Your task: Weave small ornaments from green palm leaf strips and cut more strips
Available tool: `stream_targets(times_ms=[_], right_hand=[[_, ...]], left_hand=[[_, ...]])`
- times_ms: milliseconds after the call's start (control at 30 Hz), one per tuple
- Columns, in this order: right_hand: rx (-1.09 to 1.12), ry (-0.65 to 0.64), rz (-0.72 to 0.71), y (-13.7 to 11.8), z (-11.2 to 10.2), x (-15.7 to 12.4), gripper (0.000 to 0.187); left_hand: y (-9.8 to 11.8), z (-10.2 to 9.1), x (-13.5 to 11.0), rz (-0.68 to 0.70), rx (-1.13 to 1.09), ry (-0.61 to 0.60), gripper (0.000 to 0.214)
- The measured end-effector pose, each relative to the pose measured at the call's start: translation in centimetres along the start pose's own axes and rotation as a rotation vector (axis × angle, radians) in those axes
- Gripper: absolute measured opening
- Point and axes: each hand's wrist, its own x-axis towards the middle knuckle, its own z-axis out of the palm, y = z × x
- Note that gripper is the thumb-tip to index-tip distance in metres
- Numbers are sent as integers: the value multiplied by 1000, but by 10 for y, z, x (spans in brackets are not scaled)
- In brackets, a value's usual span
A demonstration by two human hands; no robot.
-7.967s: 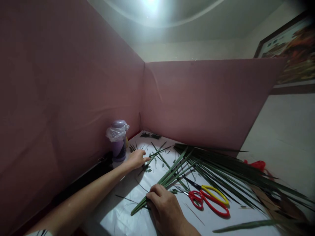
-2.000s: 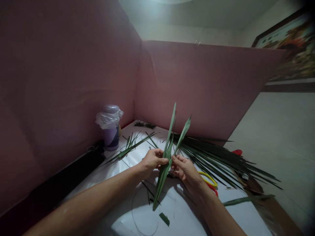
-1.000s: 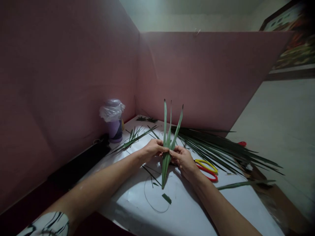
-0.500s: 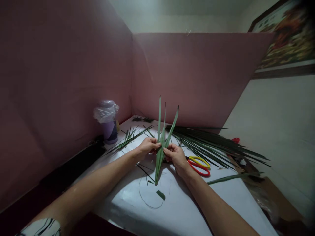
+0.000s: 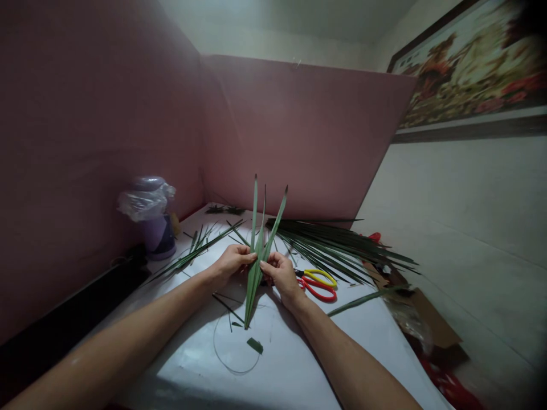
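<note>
Both hands hold a small bundle of long green leaf strips [image 5: 258,228] upright over the white table [image 5: 299,364]. My left hand [image 5: 231,262] pinches the bundle from the left and my right hand [image 5: 280,272] pinches it from the right, at the same height. The strips fan out into three tips above my fingers, and their lower ends meet in a point touching the table. A thin wire loop [image 5: 233,356] and a small cut leaf piece [image 5: 255,345] lie just below.
Red and yellow scissors [image 5: 318,283] lie right of my right hand. A pile of long dark leaves [image 5: 337,247] spreads to the right, with more strips [image 5: 192,259] to the left. A purple bottle with plastic wrap [image 5: 154,219] stands by the pink partition [image 5: 277,131]. Cardboard [image 5: 427,324] sits at the right edge.
Both hands keep the same pinch on the leaf bundle. My view has swung to the right, so everything sits further left in the picture. The strips stay upright.
</note>
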Motion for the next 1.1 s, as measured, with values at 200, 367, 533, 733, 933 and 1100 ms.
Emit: stream_targets(times_ms=[200, 367, 533, 733, 933, 1100], right_hand=[[-2, 22, -20, 0, 2, 1, 21], [-2, 40, -49, 4, 1, 4, 17], [5, 37, -63, 6, 1, 5, 15], [-3, 26, -77, 7, 1, 3, 15], [-12, 14, -73, 4, 1, -2, 15], [-23, 14, -47, 0, 2, -4, 19]], left_hand=[[-2, 0, 4, 11, 44, 8, 34], [0, 1, 3, -5, 35, 7, 34], [-1, 1, 4, -12, 35, -9, 33], [-3, 0, 6, 14, 55, -2, 35], [-4, 0, 5, 23, 70, 9, 34], [-2, 2, 1, 43, 67, 8, 34]])
